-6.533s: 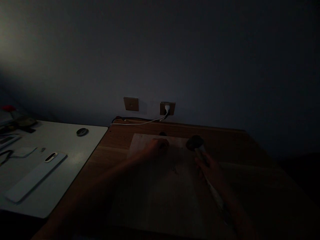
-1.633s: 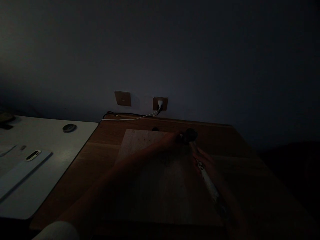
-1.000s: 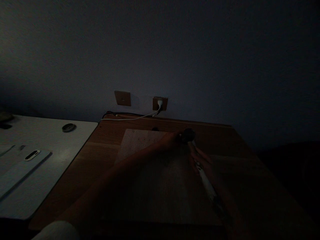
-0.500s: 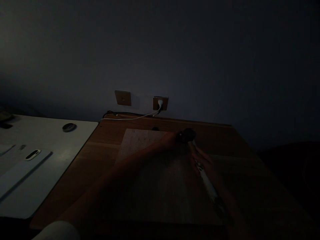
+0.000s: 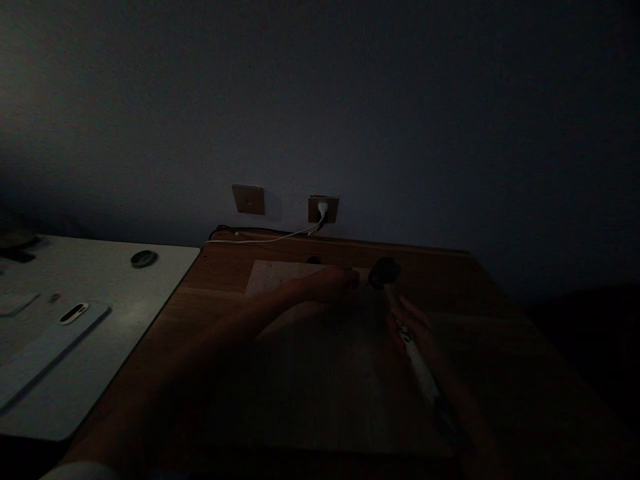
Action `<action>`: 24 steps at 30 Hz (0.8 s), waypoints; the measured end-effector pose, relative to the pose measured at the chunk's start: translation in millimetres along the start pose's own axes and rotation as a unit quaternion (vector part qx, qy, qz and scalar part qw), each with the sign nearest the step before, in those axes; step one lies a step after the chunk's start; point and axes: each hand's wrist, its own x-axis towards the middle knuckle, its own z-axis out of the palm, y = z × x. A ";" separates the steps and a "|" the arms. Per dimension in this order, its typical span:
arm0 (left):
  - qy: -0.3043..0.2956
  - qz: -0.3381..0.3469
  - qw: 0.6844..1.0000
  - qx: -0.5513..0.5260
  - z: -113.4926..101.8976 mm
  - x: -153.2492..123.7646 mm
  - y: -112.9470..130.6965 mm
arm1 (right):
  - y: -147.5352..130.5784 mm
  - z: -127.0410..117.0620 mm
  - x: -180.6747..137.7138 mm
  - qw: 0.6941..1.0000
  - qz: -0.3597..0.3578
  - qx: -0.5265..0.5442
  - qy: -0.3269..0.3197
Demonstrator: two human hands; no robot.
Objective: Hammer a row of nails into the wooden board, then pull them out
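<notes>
The scene is very dark, so fine detail is lost. My right hand [image 5: 413,327] is closed around the handle of what looks like a mallet [image 5: 384,273], with a dark rounded head and a pale handle running back under my forearm. Just left of that head, apart from it, my left hand [image 5: 327,283] is closed with its fingers curled together. Whatever those fingers may pinch is too small and dim to make out. Beneath both hands lies a pale flat board [image 5: 310,373], its far edge partly covered by my left hand and forearm.
The board rests on a wooden table [image 5: 200,300] against a wall. A white cable [image 5: 270,241] runs from a wall socket [image 5: 323,209] along the table's back edge. On a white table [image 5: 120,347] at left are a round dark object [image 5: 144,259] and a flat pale case [image 5: 55,347].
My left hand has drawn a little away from the mallet's head, opening a gap between them. My right hand keeps its grip on the mallet. The view has shifted slightly.
</notes>
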 end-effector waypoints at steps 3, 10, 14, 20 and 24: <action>-0.092 0.013 0.995 0.028 -20.5 -26.7 10.9 | 2.3 1.5 0.5 1.000 -0.007 0.007 -0.006; -0.174 -0.028 0.981 0.077 -19.1 -48.6 26.3 | 4.3 3.9 -0.7 1.000 -0.009 0.007 -0.005; -0.167 -0.027 0.983 0.074 -16.7 -48.3 27.6 | 8.9 1.6 2.5 1.000 -0.015 0.006 -0.002; -0.096 -0.028 0.995 0.005 -19.0 -43.0 19.9 | 8.0 1.9 2.3 0.999 -0.035 0.001 -0.011; -0.006 -0.015 1.000 -0.022 -9.8 -24.6 4.6 | 7.5 2.5 1.9 1.000 -0.012 0.012 -0.006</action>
